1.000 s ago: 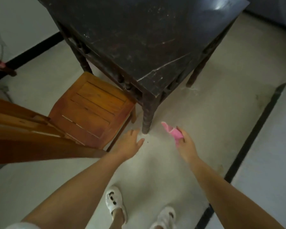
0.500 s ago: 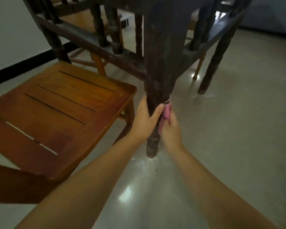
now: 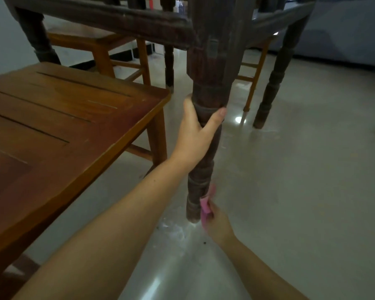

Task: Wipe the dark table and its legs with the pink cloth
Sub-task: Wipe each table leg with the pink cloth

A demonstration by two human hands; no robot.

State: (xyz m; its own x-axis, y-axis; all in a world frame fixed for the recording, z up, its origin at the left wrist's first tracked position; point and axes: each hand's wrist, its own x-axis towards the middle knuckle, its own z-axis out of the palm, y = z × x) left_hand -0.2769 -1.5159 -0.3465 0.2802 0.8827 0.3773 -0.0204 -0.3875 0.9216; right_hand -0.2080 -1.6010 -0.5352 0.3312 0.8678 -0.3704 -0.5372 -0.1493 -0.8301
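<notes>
A small pink cloth, folded into a narrow wad, is pressed against the right side of the near turned leg of the dark wooden table, low down just above the leg's foot and the pale polished floor. The leg is dark brown, worn and ringed with lathe-turned grooves, square at the top where it meets the table's rail and round below. The right hand pinches the cloth, its fingers curled around the wad with the cloth between them and the leg; only a strip of pink shows past the knuckles, and the fingertips themselves are hidden behind it. Higher up, the left hand grips the same leg at its narrow neck, thumb wrapped across the front and the fingers curled round the far side, mostly out of sight. A reddish-brown slatted wooden chair seat stands just left of the leg, cut off by the left edge of the frame. The tabletop itself lies above the view; only the underside rails and three further dark legs show, with a second orange-brown wooden chair beyond them. Pale dust or scuffing marks the floor at the foot of the leg
</notes>
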